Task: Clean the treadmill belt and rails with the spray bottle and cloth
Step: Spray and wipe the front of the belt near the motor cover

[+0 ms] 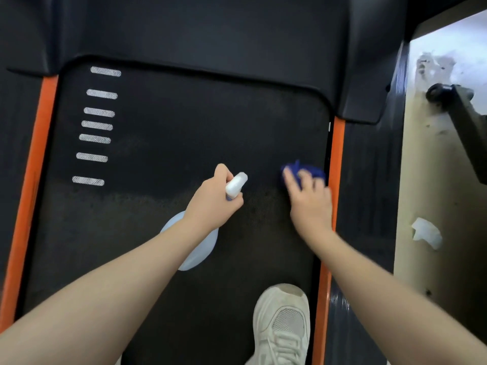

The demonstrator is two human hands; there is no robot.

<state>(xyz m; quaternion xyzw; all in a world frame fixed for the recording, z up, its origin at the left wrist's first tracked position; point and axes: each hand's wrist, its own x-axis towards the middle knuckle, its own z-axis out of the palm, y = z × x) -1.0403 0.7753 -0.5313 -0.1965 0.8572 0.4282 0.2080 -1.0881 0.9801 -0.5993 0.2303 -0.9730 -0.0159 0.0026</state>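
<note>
Left hand (214, 197) curled round spray bottle (203, 233) neck mid-belt (158, 154), nozzle forward for spraying; right hand (311, 201) fingers spread, pressing blue cloth (305, 171) flat at belt's right edge beside orange rail (336, 154) for wiping.

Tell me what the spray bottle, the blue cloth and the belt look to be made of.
Spray bottle: translucent pale plastic body, opaque white plastic head; smooth, faintly glossy. Blue cloth: soft fabric, bunched and crumpled under the right hand, possibly microfibre; blur hides the weave. Belt: matte black, finely pebbled, probably rubber or PVC.

black belt (171, 154), orange rails (336, 154), blue cloth (315, 171)
</note>
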